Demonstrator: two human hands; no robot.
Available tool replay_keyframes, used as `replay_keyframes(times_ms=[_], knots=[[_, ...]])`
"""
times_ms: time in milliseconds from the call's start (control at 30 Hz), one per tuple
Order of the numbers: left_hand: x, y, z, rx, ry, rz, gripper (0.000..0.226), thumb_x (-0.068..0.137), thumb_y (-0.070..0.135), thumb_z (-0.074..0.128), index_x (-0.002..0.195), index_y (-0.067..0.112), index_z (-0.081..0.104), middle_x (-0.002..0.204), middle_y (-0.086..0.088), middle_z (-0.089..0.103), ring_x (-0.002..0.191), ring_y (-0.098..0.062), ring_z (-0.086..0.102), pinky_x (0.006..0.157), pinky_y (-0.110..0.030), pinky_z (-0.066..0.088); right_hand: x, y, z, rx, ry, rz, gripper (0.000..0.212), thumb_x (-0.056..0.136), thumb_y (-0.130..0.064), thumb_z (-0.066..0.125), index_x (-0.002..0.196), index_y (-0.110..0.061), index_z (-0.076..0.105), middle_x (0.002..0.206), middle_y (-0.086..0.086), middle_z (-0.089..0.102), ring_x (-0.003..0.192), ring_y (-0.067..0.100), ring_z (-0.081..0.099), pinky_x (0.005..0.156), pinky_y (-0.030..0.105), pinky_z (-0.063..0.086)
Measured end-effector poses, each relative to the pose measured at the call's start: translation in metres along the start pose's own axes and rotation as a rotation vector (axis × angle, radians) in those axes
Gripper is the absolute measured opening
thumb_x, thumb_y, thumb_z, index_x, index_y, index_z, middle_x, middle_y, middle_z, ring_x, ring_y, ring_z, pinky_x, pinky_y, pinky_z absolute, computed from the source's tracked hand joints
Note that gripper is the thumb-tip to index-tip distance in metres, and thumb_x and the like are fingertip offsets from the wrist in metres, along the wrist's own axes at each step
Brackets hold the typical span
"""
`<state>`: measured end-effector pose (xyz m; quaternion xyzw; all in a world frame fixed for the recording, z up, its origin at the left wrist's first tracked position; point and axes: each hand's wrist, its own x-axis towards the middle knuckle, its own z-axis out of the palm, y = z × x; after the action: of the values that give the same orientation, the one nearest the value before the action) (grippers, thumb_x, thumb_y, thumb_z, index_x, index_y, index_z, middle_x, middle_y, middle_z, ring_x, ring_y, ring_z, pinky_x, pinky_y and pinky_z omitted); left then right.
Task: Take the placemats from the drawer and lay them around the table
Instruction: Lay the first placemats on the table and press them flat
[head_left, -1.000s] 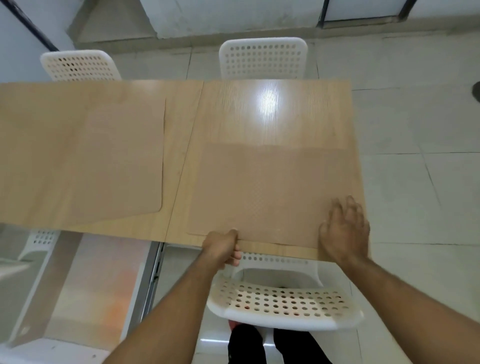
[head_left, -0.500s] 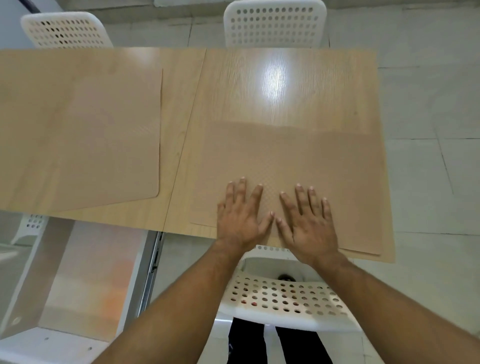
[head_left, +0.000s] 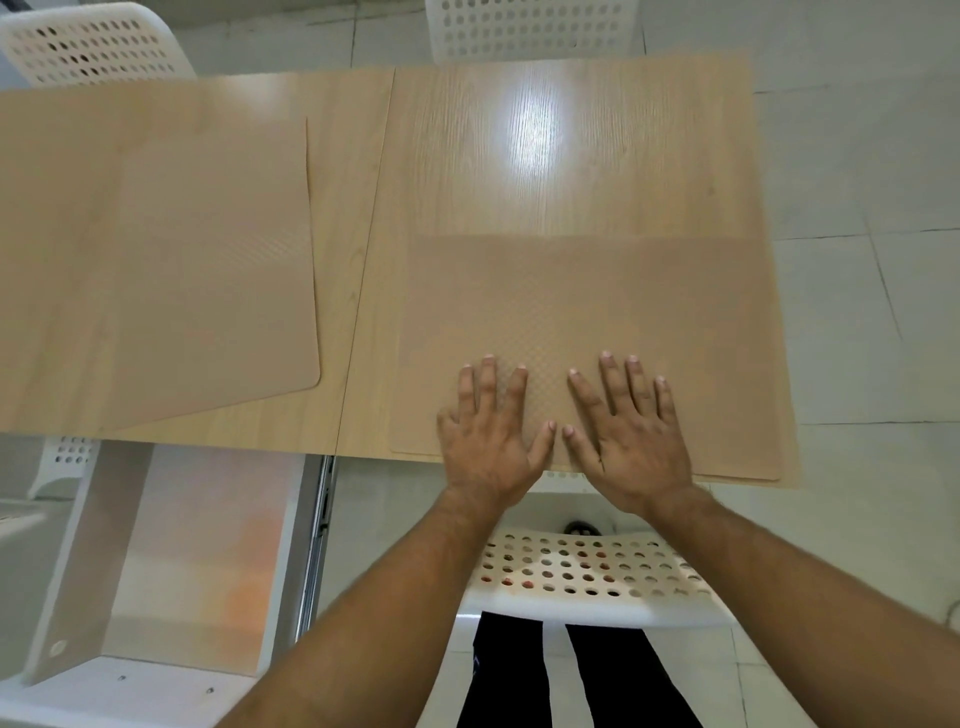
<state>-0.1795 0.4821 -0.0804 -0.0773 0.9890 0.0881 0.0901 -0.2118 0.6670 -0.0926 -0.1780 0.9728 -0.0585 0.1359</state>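
Observation:
A tan textured placemat (head_left: 587, 306) lies flat on the right half of the light wooden table (head_left: 566, 150), its near edge close to the table's front edge. My left hand (head_left: 491, 436) and my right hand (head_left: 626, 426) rest palm-down on its near middle, side by side, fingers spread, thumbs almost touching. Neither hand grips anything. A second tan placemat (head_left: 208, 270) lies flat on the left half of the table, slightly askew. The open white drawer (head_left: 171, 571) sits below the table edge at the lower left.
A white perforated chair (head_left: 587, 577) stands right in front of me under the table edge. Two more white chairs (head_left: 530, 28) (head_left: 93, 47) stand at the far side. A seam (head_left: 363, 260) splits the table. Pale floor tiles lie to the right.
A second ago my hands were at the right placemat's near edge and corner. Both then moved onto its near middle and lie flat there; the mat now sits squarer to the table edge.

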Motion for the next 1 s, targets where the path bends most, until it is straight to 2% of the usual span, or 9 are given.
replay_keyframes(times_ms=[433, 567, 700, 767, 833, 933, 1000], knots=[[-0.002, -0.002, 0.003, 0.014, -0.018, 0.017, 0.079, 0.091, 0.068, 0.036, 0.158, 0.028, 0.021, 0.166, -0.01, 0.017, 0.15, -0.033, 0.021, 0.097, -0.053, 0.039, -0.004, 0.001, 0.002, -0.01, 0.015, -0.013, 0.069, 0.098, -0.062, 0.02, 0.16, -0.034, 0.008, 0.168, 0.005, -0.005, 0.154, 0.027, -0.004, 0.122, 0.055, 0.007], [0.01, -0.006, -0.01, -0.036, 0.016, 0.026, 0.068, 0.089, 0.064, 0.041, 0.145, 0.026, 0.039, 0.154, -0.009, 0.034, 0.139, -0.032, 0.033, 0.098, -0.053, 0.04, -0.002, -0.007, -0.011, 0.054, 0.019, 0.042, 0.07, 0.097, -0.061, 0.021, 0.16, -0.034, 0.007, 0.168, 0.006, -0.002, 0.154, 0.026, -0.005, 0.123, 0.052, 0.002], [0.057, -0.028, -0.029, -0.113, 0.113, 0.005, 0.06, 0.088, 0.05, 0.039, 0.14, 0.022, 0.046, 0.15, -0.011, 0.041, 0.137, -0.033, 0.037, 0.097, -0.055, 0.044, 0.043, -0.024, -0.035, 0.11, 0.093, 0.022, 0.067, 0.096, -0.053, 0.027, 0.158, -0.032, 0.016, 0.167, 0.009, 0.009, 0.154, 0.029, 0.006, 0.122, 0.052, 0.007], [0.088, -0.039, -0.042, -0.131, 0.114, -0.023, 0.063, 0.09, 0.043, 0.034, 0.149, 0.02, 0.04, 0.159, -0.011, 0.032, 0.145, -0.032, 0.028, 0.107, -0.057, 0.038, 0.081, -0.038, -0.045, 0.146, 0.124, -0.031, 0.066, 0.095, -0.049, 0.028, 0.157, -0.028, 0.024, 0.166, 0.01, 0.016, 0.153, 0.031, 0.014, 0.121, 0.052, 0.011], [0.118, -0.047, -0.052, -0.142, 0.07, -0.038, 0.065, 0.095, 0.037, 0.033, 0.157, 0.02, 0.025, 0.166, -0.008, 0.015, 0.152, -0.029, 0.012, 0.116, -0.055, 0.024, 0.119, -0.051, -0.053, 0.136, 0.141, -0.09, 0.066, 0.095, -0.047, 0.025, 0.157, -0.026, 0.025, 0.166, 0.01, 0.018, 0.152, 0.031, 0.016, 0.121, 0.049, 0.01], [0.15, -0.052, -0.055, -0.159, 0.001, -0.015, 0.063, 0.103, 0.036, 0.028, 0.161, 0.022, 0.007, 0.169, -0.003, -0.002, 0.155, -0.022, -0.005, 0.122, -0.053, 0.011, 0.164, -0.064, -0.057, 0.098, 0.08, -0.132, 0.065, 0.098, -0.049, 0.015, 0.16, -0.028, 0.007, 0.168, 0.003, -0.001, 0.154, 0.024, -0.001, 0.122, 0.043, -0.003], [0.157, -0.051, -0.049, -0.21, -0.032, 0.008, 0.061, 0.105, 0.038, 0.023, 0.161, 0.023, 0.002, 0.169, 0.0, -0.006, 0.154, -0.018, -0.01, 0.124, -0.051, 0.005, 0.18, -0.068, -0.054, 0.069, 0.037, -0.145, 0.066, 0.097, -0.05, 0.009, 0.16, -0.029, -0.001, 0.168, 0.001, -0.007, 0.154, 0.022, -0.008, 0.122, 0.042, -0.007]])
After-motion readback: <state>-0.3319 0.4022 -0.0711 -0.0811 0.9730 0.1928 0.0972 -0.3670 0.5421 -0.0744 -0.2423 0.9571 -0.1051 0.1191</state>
